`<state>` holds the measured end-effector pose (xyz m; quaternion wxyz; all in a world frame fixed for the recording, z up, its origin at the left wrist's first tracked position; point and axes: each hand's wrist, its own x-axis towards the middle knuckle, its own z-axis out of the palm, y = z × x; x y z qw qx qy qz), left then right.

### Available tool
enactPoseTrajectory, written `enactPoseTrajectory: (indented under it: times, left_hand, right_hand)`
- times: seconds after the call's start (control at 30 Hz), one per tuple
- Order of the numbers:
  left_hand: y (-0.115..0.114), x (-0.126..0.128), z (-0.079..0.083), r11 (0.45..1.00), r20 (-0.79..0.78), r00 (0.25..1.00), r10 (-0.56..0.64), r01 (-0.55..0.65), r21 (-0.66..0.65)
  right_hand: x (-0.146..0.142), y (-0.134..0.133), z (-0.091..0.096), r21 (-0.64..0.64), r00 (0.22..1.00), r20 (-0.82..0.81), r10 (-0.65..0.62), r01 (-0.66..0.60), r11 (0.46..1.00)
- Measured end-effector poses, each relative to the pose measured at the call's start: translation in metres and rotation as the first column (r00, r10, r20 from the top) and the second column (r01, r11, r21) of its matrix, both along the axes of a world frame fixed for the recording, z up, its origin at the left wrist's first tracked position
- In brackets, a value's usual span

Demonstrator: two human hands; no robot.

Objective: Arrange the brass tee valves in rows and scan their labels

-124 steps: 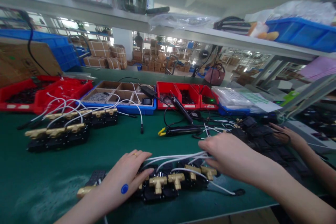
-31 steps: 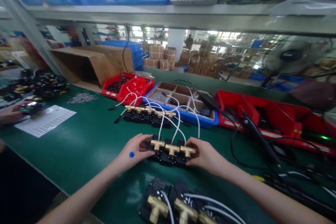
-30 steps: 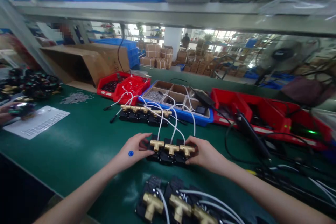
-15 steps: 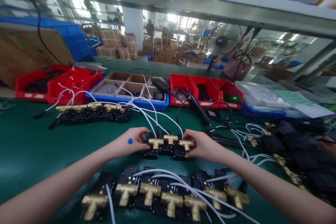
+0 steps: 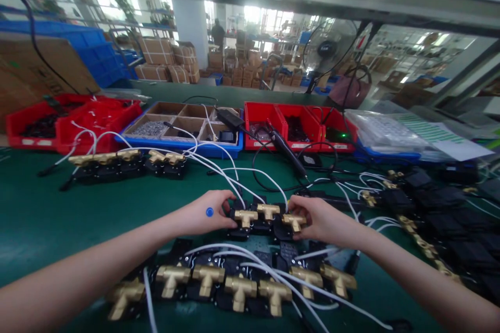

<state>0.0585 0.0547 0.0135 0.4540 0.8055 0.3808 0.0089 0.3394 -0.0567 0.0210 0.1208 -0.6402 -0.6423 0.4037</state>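
Note:
Three black valve units with brass tee fittings stand side by side on the green bench, white cables rising behind them. My left hand (image 5: 211,212) has its thumb and fingers closed around the left valve unit (image 5: 245,218). On the other end, my right hand (image 5: 322,219) grips the right valve unit (image 5: 294,222), whose tee is partly covered by my fingers. Between them sits the middle valve unit (image 5: 269,212), touched by neither hand as far as I can see. Nearer to me lies a row of several similar valve units (image 5: 240,291), with white cables across them.
Another row of valve units (image 5: 105,161) lies at the back left. Behind are red bins (image 5: 299,145), a blue divided tray (image 5: 183,148) and a black pen-shaped tool (image 5: 289,153) with its cord. More black units (image 5: 449,229) are massed at the right.
Both hands and the three valve units have shifted a little to the right along the bench. The right unit stands slightly farther from the middle one. My view has also shifted somewhat.

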Motion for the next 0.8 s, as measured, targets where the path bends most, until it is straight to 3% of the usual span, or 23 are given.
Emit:
enactPoseTrajectory:
  times: [0.33,0.5,0.57,0.63,0.7,0.8]
  left_hand:
    - [-0.009,0.008,-0.005,1.000,-0.007,1.000,0.007,-0.007,-0.004]
    - [-0.007,0.005,-0.005,0.998,0.014,1.000,0.022,-0.022,-0.054]
    - [-0.007,0.001,-0.003,0.995,0.012,0.999,0.033,-0.032,-0.091]
    - [-0.008,-0.002,0.000,0.993,-0.007,0.999,0.037,-0.038,-0.114]
    - [-0.009,-0.002,0.002,0.992,-0.027,0.999,0.029,-0.032,-0.121]
    - [-0.008,0.000,-0.001,0.995,-0.012,1.000,0.008,-0.010,-0.097]
  right_hand:
    - [0.001,-0.006,0.000,-0.044,0.999,0.041,-0.036,0.037,0.998]
    - [0.016,-0.006,0.017,-0.085,1.000,0.025,0.017,-0.015,0.996]
    - [0.022,-0.007,0.023,-0.067,0.986,0.151,0.074,-0.065,0.996]
    - [0.029,-0.008,0.024,-0.002,0.924,0.365,0.112,-0.119,0.993]
    - [0.035,-0.007,0.020,0.062,0.831,0.549,0.087,-0.145,0.988]
    - [0.042,0.001,0.009,0.087,0.746,0.664,0.054,-0.148,0.985]
